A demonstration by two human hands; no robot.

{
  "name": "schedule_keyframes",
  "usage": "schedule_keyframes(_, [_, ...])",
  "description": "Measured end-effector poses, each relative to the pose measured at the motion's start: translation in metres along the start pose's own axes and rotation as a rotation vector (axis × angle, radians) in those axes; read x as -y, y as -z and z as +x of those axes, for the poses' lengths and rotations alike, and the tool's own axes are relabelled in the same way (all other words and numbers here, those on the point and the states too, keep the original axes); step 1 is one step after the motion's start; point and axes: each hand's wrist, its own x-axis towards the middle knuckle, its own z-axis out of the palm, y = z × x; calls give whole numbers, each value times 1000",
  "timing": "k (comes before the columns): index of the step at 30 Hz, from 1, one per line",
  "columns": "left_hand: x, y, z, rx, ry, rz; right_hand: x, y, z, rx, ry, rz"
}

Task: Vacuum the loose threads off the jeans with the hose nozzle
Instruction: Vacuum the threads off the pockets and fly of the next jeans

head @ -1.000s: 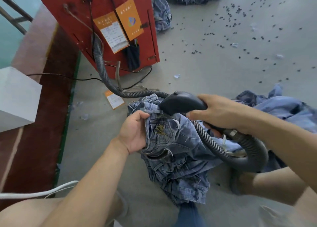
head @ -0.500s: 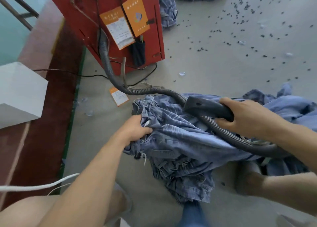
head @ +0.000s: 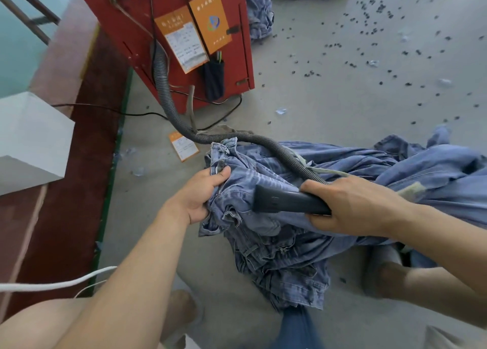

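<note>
At far left we see a white box-shaped block point(head: 29, 140) and a white cord point(head: 52, 285); behind stands a red metal cabinet point(head: 168, 32) bearing orange paper tags point(head: 181, 43). From it a grey ribbed hose point(head: 163, 90) snakes over the crumpled blue denim jeans point(head: 276, 243). Our left hand point(head: 200, 195) grips their waistband, fingers curled in. Our right hand point(head: 350, 206) wraps the black flat nozzle point(head: 279, 199), its mouth on the denim beside the left hand. Dark specks point(head: 369, 58) litter the grey concrete floor point(head: 329, 106).

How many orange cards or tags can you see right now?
3. Two orange cards hang on the red cabinet, one on the left and one on the right. A third lies on the floor by the hose. Others may be hidden.
</note>
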Motion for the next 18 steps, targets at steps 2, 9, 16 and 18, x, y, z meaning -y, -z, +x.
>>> schedule_keyframes(2, [-2, 1, -1, 7, 4, 7, 7, 3, 7, -53, 26, 46])
schedule_keyframes(9, [-4, 5, -5, 16, 9, 3, -27, 36, -9, -150, -78, 193])
schedule_keyframes(16, [-6, 3, -4, 23, 6, -4, 15, 19, 13, 18, -37, 127])
schedule_keyframes(18, [-9, 7, -6, 64, 24, -17, 16, 25, 20, -111, -69, 253])
